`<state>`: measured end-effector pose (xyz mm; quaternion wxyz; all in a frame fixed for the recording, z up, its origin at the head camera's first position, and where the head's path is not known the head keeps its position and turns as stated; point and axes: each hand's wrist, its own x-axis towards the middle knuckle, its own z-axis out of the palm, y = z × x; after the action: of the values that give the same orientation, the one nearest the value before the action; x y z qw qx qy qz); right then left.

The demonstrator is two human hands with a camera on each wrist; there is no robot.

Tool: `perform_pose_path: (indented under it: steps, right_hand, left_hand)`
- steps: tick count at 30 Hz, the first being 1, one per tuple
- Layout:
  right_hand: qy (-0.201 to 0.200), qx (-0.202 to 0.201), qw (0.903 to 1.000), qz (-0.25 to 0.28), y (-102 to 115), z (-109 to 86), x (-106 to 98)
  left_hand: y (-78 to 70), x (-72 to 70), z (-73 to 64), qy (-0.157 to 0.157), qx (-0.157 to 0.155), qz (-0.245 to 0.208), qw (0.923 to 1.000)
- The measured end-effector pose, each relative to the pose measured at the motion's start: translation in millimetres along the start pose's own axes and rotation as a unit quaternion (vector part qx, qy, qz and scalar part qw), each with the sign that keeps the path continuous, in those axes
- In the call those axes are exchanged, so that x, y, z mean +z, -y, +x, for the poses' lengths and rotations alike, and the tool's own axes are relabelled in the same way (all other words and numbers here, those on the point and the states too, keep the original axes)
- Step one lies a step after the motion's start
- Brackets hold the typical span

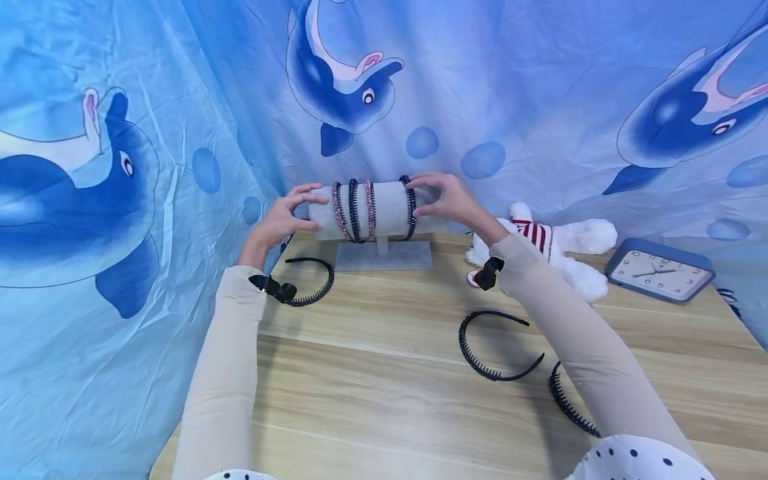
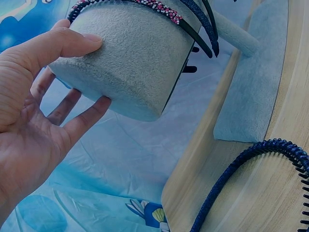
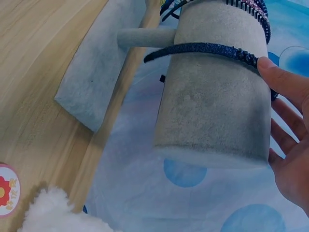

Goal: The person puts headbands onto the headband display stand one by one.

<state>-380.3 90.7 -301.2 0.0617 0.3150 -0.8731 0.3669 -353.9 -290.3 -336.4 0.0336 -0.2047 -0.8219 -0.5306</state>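
Note:
A grey, plush-covered headband stand (image 1: 390, 208) stands at the back of the table, its roll lying level on a flat base (image 1: 414, 259). My left hand (image 1: 282, 219) holds the roll's left end, thumb on one side and fingers round the other. Toward the roll's right end, my right hand (image 1: 449, 199) pinches a dark blue toothed headband (image 3: 212, 48) between thumb and fingers; it sits over the roll. Further left on the roll are a pink glittery headband (image 1: 339, 213), a dark headband (image 1: 354, 217) and a second pink one (image 1: 370, 212).
A dark toothed headband (image 1: 327, 288) lies left of the base. Another headband (image 1: 471, 353) lies mid-table, and one more (image 1: 564, 399) is partly under my right forearm. At the back right are a white plush toy (image 1: 582, 237) and a blue clock (image 1: 660, 270). A dolphin-print curtain (image 1: 510, 87) hangs behind.

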Motion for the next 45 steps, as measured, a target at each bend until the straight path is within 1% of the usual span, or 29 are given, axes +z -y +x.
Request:
perform_pose_path:
  steps: [6,11,17,26,33,40,45]
  right_hand:
    - [0.009,-0.001,0.9999,-0.008,5,8.7,2]
    - [0.018,-0.008,0.9996,-0.018,11,14.9,4]
    - [0.027,-0.014,0.9995,-0.010,17,20.1,9]
    - [0.032,-0.001,0.9992,-0.023,22,24.6,15]
    - [0.037,-0.007,0.9993,0.000,28,26.9,22]
    - [0.040,-0.009,0.9991,0.011,31,28.7,25]
    - [0.043,-0.011,0.9989,0.012,34,29.0,26]
  left_hand:
    - [1.8,-0.5,-0.1,-0.002,0.002,0.008,1.0000]
    - [1.3,-0.9,-0.5,0.002,0.002,0.010,0.9999]
    - [2.3,-1.2,0.4,0.003,0.006,0.009,0.9999]
    - [5.0,-1.6,1.6,-0.002,0.008,0.002,1.0000]
    - [1.9,0.2,0.8,-0.002,0.003,0.001,1.0000]
    - [2.3,0.4,1.6,-0.007,-0.004,0.004,1.0000]
    - [3.1,-0.2,1.2,-0.009,-0.003,0.006,0.9999]
